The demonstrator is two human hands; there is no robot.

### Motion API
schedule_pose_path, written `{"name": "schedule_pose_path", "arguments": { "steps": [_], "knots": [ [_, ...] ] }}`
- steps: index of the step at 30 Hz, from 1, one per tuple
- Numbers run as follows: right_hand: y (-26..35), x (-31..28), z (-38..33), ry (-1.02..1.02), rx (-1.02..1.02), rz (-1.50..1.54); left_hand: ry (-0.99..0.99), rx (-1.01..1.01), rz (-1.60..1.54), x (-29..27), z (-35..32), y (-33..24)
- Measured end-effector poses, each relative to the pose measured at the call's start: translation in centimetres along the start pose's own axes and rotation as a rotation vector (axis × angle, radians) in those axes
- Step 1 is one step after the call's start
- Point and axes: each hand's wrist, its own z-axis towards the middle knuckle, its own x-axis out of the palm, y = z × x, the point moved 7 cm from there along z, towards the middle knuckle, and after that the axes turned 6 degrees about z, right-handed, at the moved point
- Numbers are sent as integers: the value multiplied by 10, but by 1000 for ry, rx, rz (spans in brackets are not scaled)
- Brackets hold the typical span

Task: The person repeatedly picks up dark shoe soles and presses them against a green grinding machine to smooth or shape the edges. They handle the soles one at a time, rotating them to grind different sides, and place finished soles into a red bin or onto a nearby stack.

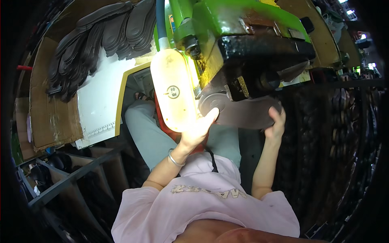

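Head view: both hands' fingers grip a dark sole (243, 113) beside a glaring lamp (173, 91)

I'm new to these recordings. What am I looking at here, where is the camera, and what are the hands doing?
The single picture comes from a fisheye camera on the person's head, looking down, so edges bend. Both bare hands hold one dark sole up against a green machine: the left hand, with a bracelet at its wrist, grips the end by the machine's round part, and the right hand grips the other end. A bright lamp glares beside the left hand. More dark soles are stacked on the surface at upper left, above cardboard.
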Motion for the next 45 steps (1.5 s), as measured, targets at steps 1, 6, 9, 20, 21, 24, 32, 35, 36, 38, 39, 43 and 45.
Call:
{"name": "schedule_pose_path", "arguments": {
  "steps": [1,6,9,20,21,24,32,35,36,38,39,43,45],
  "knots": [
    [9,4,16,36,15,5,33,-24,-126,12,2,-16],
    [22,47,63,148,49,85,25,3,-57,2,5,-10],
    [12,67,68,269,31,182,20,117,25,-21,-2,-5],
    [-73,88,24,364,32,131,-90,19,-40,-120,-26,-33],
    [-83,88,19,321,76,119,-118,2,-28,-127,-32,-31],
    [-88,106,4,285,89,76,-198,-80,-43,-141,-57,-24],
    [-68,154,0,504,41,-228,331,-399,146,-89,-98,38],
    [-53,162,-1,503,-63,-194,303,-8,229,-16,-43,4],
    [-48,162,-2,495,-94,-188,217,65,271,-6,-24,-5],
    [-51,141,-5,383,-127,-285,-8,52,208,-3,7,-5],
    [-50,127,-13,317,-179,-317,-49,156,409,-6,9,-2],
    [-77,76,-89,408,216,-259,-152,210,333,1,11,-14],
    [-104,37,-135,370,514,-197,-156,199,299,6,5,-13]
  ]
}}
